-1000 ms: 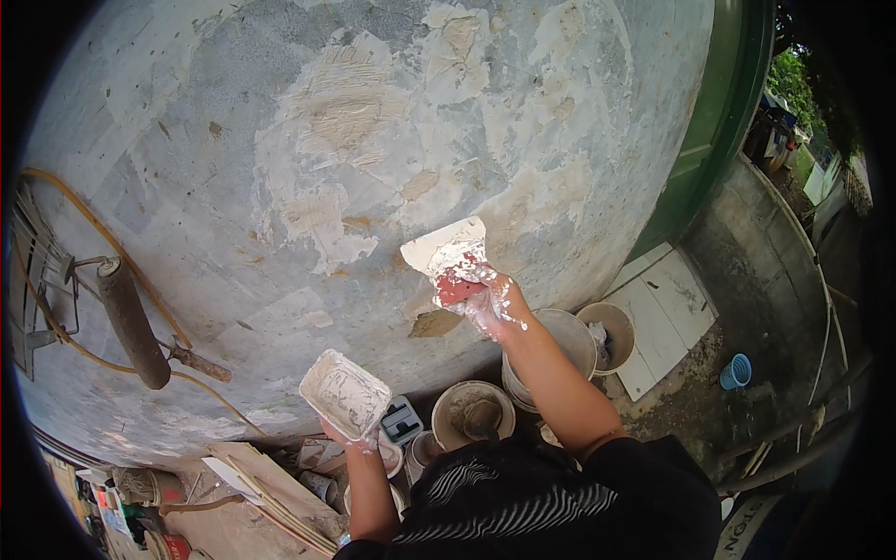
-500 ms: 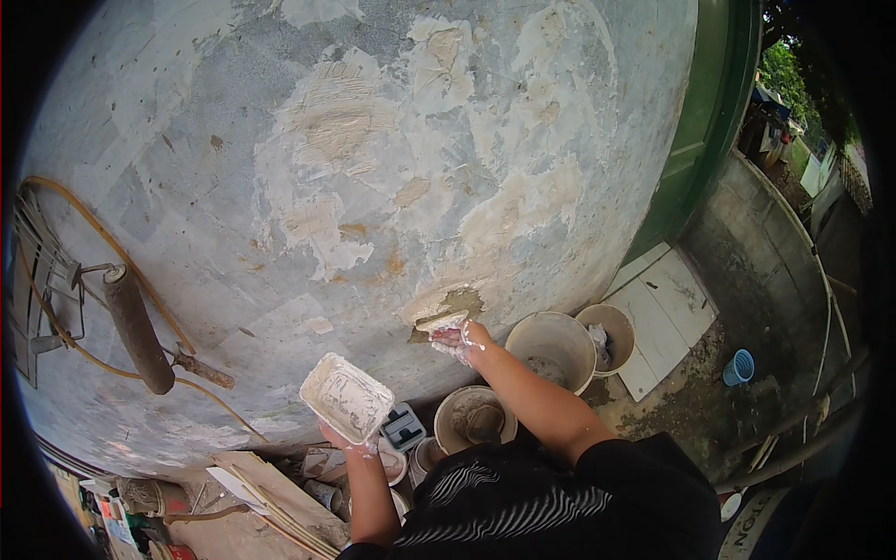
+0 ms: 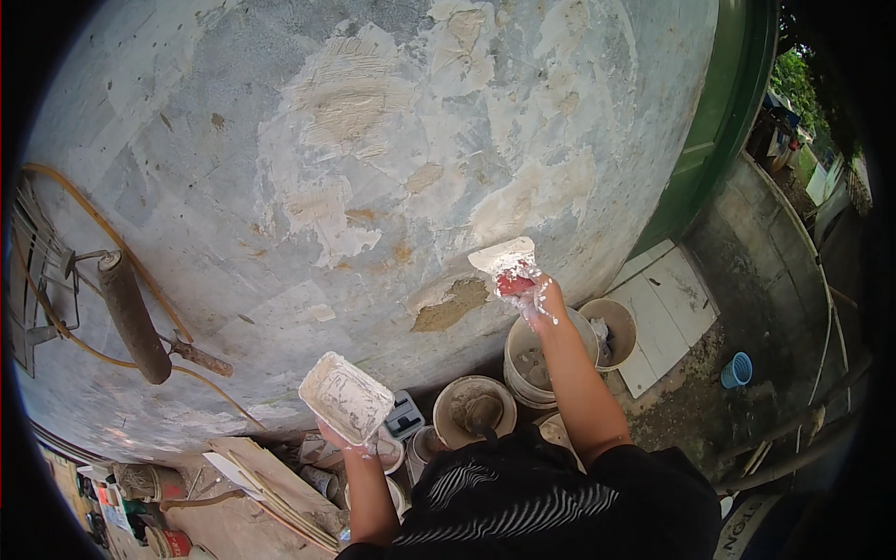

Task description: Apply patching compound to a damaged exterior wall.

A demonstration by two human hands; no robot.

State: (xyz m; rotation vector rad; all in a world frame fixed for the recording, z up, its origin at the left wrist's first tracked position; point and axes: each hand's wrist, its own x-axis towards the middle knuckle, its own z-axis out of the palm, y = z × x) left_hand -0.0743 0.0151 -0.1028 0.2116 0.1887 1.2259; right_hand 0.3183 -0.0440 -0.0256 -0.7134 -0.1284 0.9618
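Note:
My right hand (image 3: pixel 539 303), smeared with white paste, is closed round the red handle of a putty knife (image 3: pixel 502 256). Its wide blade is coated with pale putty and lies at or just off the wall (image 3: pixel 215 280); contact is hard to tell. Below and left of the blade, a bare brownish patch (image 3: pixel 452 306) shows in the grey surface. Lower left, my left hand (image 3: pixel 351 444) grips a rectangular white tray (image 3: pixel 347 398) from beneath, its inside streaked with putty. Most of those fingers are hidden under the tray. Several pale smoothed patches (image 3: pixel 350 93) cover the wall higher up.
Buckets stand along the wall's foot: one holding a tool (image 3: pixel 474 413), and a larger pale one (image 3: pixel 532 364). A paint roller (image 3: pixel 133 317) and orange hose (image 3: pixel 112 235) hang at left. Boards (image 3: pixel 280 481) lie lower left. A green door (image 3: pixel 695 149) and blue basket (image 3: pixel 737 370) are right.
My right hand has moved the putty knife up and right off the brownish patch, which shows more fully now. My left hand and the tray stay nearly in place.

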